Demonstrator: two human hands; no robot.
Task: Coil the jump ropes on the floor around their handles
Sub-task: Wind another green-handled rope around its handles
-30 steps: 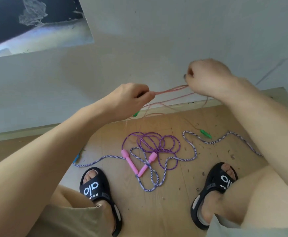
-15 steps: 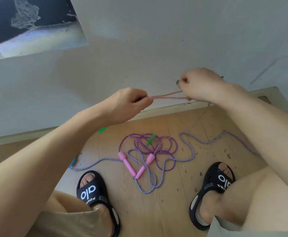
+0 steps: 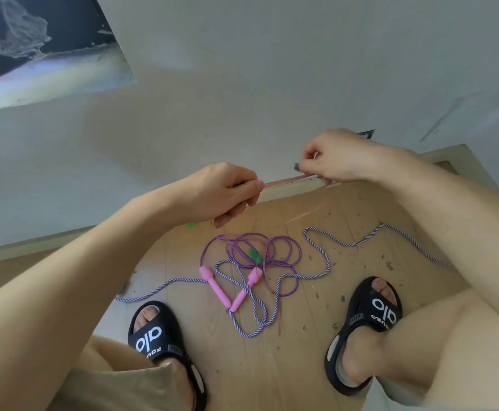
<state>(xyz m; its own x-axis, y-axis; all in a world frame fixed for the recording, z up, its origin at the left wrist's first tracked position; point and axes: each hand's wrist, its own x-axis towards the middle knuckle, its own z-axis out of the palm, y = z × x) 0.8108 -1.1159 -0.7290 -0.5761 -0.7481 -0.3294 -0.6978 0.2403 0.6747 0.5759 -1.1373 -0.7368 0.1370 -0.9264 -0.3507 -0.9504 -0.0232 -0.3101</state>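
Pink rope [image 3: 284, 181] stretches taut between left hand [image 3: 227, 194] and right hand [image 3: 337, 158].

A pale grey-white wall [image 3: 242, 84] is seen filling the upper half of the view. A dark panel [image 3: 34, 34] with a scuffed white mark and a light lower band is set into it at upper left. A cream baseboard [image 3: 34, 244] is run along the foot of the wall. The floor [image 3: 301, 366] is laid in light wood planks and is littered with small dark specks. The room is lit softly and evenly; faint shadows are cast on the wall.
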